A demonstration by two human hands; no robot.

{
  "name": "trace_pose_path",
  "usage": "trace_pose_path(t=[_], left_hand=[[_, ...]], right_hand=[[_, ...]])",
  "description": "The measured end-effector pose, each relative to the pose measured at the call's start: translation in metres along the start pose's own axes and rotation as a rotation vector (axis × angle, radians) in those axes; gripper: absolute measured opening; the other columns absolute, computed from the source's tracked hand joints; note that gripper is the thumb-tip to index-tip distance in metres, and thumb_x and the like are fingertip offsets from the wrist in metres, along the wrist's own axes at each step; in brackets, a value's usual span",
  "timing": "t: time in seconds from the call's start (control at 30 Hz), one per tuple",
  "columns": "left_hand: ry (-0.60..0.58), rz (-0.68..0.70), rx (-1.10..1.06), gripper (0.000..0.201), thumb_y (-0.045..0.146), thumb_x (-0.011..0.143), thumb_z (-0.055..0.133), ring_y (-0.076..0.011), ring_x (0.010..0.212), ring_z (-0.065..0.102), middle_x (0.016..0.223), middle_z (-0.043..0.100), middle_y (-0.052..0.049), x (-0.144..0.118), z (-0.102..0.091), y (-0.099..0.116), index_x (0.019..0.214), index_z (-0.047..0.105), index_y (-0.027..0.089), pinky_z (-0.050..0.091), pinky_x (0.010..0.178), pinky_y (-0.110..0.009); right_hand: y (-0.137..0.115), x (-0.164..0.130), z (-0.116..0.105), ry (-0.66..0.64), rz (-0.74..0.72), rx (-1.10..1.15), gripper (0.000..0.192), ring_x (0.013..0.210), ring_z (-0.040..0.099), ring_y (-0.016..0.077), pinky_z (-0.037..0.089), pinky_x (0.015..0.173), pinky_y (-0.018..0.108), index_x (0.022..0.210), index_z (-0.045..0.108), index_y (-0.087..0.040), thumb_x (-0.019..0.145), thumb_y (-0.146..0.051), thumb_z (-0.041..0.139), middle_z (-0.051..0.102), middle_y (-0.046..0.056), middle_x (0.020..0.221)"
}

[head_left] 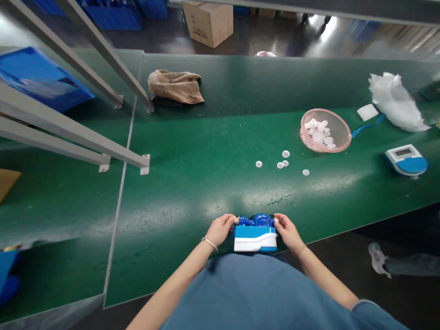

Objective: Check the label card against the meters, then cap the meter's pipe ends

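A blue water meter (255,233) with a white-and-blue housing lies at the front edge of the green table, close to my body. My left hand (221,229) is closed, its fingertips pinching the brass pipe end on the left. At the opposite pipe end, my right hand (288,231) is closed too, with something small and white by its fingertips, perhaps a cap. Beyond the meter, several round white caps (286,154) are scattered on the table. More of these caps fill part of a pink bowl (326,149) to the right.
Another blue-and-white meter housing (406,160) sits at the right. Behind it are white plastic bags (395,98). A brown cloth (177,87) lies at the back left, near grey metal posts (123,156). A blue crate (41,80) stands left; a person's foot (378,260) shows at right.
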State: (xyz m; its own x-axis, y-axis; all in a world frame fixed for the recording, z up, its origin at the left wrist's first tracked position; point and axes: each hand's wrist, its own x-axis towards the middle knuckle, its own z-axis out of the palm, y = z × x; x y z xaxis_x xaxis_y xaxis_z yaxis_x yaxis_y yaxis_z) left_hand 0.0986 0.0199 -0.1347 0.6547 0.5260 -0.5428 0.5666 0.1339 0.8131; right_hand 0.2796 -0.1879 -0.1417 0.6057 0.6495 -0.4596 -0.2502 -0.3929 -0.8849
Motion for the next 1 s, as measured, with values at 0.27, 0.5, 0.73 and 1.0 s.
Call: trace_pose_path(t=[0.27,0.5,0.73,1.0], left_hand=[[-0.040,-0.119,-0.144,0.038,0.046,0.072,0.048,-0.0135,0.059,0.052,0.072,0.061,-0.004,-0.003,0.009,-0.002,0.091,0.056,0.014,0.038,0.055,-0.024],[0.032,-0.168,-0.415,0.041,0.043,0.066,0.059,-0.0094,0.057,0.048,0.069,0.057,0.000,-0.010,0.017,-0.007,0.093,0.053,0.013,0.037,0.054,-0.022],[0.133,-0.165,-0.368,0.039,0.050,0.073,0.049,-0.0085,0.050,0.044,0.061,0.051,0.003,-0.014,0.024,-0.015,0.089,0.054,0.015,0.033,0.048,-0.022],[-0.005,-0.061,-0.443,0.039,0.039,0.066,0.060,-0.0172,0.083,0.057,0.093,0.061,-0.007,-0.016,0.016,-0.005,0.096,0.049,0.016,0.045,0.069,-0.028]], right_hand=[[0.004,0.006,-0.001,-0.022,-0.006,0.016,0.036,0.088,0.056,0.0195,0.044,0.082,0.033,0.099,0.052,-0.020,0.074,-0.045,0.056,0.060,0.006,0.095],[0.002,0.007,-0.005,-0.056,0.006,0.011,0.035,0.086,0.055,0.0186,0.044,0.080,0.032,0.099,0.052,-0.020,0.075,-0.045,0.056,0.060,0.005,0.094],[0.002,0.009,-0.007,-0.081,0.006,-0.017,0.034,0.084,0.055,0.0186,0.044,0.077,0.031,0.098,0.052,-0.020,0.075,-0.045,0.055,0.059,0.005,0.093],[0.002,0.009,-0.009,-0.101,0.007,-0.030,0.037,0.085,0.055,0.0190,0.045,0.079,0.033,0.098,0.052,-0.020,0.073,-0.047,0.056,0.059,0.005,0.093]])
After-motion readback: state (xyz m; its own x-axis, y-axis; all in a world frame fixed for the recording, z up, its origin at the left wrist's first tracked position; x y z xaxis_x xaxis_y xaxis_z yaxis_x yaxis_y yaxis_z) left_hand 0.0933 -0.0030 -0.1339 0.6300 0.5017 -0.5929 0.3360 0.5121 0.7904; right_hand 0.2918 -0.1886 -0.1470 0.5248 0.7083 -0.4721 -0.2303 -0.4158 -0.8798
